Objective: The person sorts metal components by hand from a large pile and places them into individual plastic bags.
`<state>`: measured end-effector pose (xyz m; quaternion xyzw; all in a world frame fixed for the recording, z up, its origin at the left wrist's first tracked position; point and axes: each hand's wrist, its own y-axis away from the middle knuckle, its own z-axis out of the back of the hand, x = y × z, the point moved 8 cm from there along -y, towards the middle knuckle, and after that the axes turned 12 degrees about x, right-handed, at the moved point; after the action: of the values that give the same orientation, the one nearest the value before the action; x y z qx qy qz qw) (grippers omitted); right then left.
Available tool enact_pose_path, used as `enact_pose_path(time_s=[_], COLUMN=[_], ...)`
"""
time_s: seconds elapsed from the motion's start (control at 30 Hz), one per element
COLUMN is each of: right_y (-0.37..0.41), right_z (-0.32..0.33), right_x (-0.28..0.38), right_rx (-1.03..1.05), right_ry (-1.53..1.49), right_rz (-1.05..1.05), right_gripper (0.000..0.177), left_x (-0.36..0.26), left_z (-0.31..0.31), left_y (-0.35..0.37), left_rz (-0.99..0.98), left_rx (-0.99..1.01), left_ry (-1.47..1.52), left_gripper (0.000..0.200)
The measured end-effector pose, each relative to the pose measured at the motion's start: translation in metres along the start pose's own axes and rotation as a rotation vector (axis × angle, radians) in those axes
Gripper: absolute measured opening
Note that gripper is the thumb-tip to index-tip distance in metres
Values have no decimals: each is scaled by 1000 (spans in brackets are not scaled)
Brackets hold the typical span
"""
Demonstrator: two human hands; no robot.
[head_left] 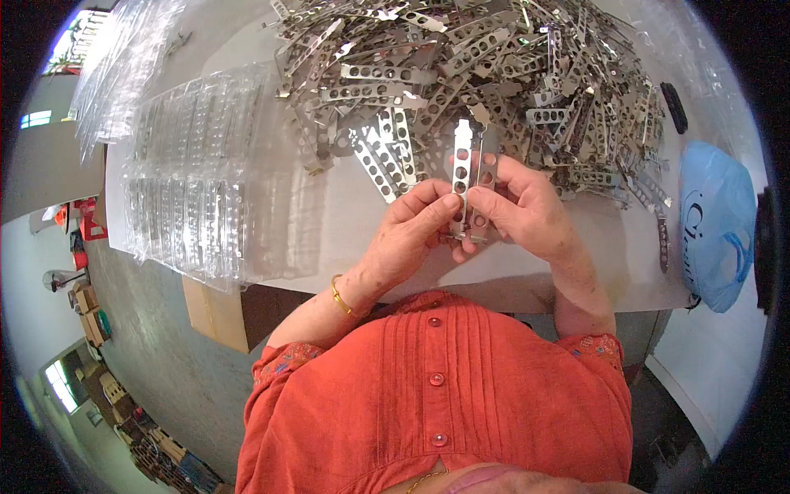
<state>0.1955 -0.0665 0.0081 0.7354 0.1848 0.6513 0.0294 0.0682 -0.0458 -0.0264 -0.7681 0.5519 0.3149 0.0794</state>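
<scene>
Near the table's front, my left hand (pixel 411 226) pinches a flat silver perforated metal bracket (pixel 462 152) with a row of round holes, held upright. My right hand (pixel 531 210) is closed with its thumb on the same piece, and its fingers wrap round a second perforated bracket (pixel 487 169) just behind. The lower ends of both pieces are partly covered by fingers. Beyond my hands lies a large heap of similar brackets (pixel 494 66). A few brackets (pixel 383 156) lie fanned at the heap's near left edge.
Clear plastic trays (pixel 193 218) with rows of compartments lie on the left of the white table (pixel 346 263). More clear plastic (pixel 123 66) is stacked behind. On the right are a blue plastic bag (pixel 716 226) and a black object (pixel 673 107). A cardboard box (pixel 214 313) is below the table edge.
</scene>
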Motion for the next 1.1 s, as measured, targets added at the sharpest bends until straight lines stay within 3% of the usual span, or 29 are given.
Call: enact_pose_path(time_s=[0.53,1.1], right_y=[0,-1], right_z=[-5,1], right_x=[8,2], right_rx=[26,-17], right_ry=[-36,-17], right_rz=[-51,14], right_gripper=[25,26], left_x=[3,-1], left_z=[1,-1], left_y=[0,1], left_rz=[-5,9], left_rx=[30,28], left_ry=[-38,-16], left_gripper=[18,17])
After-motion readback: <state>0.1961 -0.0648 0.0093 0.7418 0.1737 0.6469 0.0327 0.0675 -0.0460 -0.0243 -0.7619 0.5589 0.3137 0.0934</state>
